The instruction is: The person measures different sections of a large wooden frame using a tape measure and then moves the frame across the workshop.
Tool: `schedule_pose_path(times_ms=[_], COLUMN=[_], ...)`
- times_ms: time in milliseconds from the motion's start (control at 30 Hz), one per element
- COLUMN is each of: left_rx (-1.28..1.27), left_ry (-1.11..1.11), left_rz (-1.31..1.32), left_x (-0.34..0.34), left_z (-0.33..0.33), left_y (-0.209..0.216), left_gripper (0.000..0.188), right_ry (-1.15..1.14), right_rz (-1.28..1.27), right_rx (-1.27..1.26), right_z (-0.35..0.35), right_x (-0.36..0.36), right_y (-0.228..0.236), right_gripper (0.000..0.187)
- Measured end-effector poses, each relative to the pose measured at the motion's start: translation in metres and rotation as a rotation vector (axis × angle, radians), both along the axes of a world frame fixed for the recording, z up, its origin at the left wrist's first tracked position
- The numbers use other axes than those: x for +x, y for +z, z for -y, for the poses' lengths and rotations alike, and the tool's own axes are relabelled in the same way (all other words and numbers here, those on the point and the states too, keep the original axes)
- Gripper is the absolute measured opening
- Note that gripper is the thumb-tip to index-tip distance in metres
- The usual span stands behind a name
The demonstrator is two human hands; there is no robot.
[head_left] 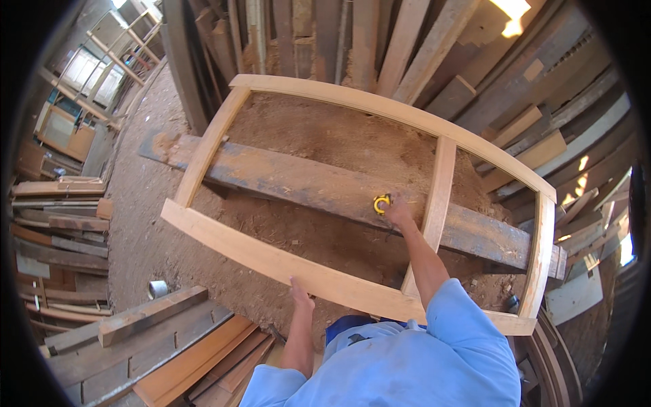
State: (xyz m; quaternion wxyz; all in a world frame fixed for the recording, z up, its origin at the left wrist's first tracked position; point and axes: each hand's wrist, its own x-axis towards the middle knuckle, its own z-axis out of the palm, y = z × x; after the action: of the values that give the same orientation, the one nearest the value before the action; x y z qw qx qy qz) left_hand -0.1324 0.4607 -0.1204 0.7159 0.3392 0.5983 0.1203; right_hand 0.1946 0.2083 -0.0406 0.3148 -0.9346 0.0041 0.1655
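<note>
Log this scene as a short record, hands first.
Left hand: on the near rail of the frame
Right hand: holding what looks like a yellow tape measure
Frame: pale wood, lying across a long plank
Crossbar: splits the frame into two openings, the left one larger
Ground: brown, dusty
Surroundings: upright boards beyond the frame; more lumber at lower left
</note>
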Motion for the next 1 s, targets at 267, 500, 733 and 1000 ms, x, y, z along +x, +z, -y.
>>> schedule_pose_path(times_ms=[267,500,733,1000], left_rx=[-0.069,0.101,0.089,-0.174], left_ry=[0.305,0.314,0.283,0.204], left_rz=[-0.210,-0.722,-0.688,-0.171], left_x=[0.052,0.064,0.042,0.000], left_z=[0.009,0.006,-0.002,-0.005], left_y=[-0.007,0.005,-0.027,-0.071], left_gripper=[0.080,0.072,0.072,0.076], right_ry=[0.101,-0.423,-0.721,-0.739], right_rz=[0.104,0.237,0.128,-0.091], right_rx=[-0.162,-0.119,0.314,0.852], right_z=[0.136,0.203,0.220,0.220], right_x=[0.049,0.109,0.124,0.129], right_y=[-0.031,-0.043,-0.050,-0.040], right_gripper=[0.056,0.058,0.071,0.058])
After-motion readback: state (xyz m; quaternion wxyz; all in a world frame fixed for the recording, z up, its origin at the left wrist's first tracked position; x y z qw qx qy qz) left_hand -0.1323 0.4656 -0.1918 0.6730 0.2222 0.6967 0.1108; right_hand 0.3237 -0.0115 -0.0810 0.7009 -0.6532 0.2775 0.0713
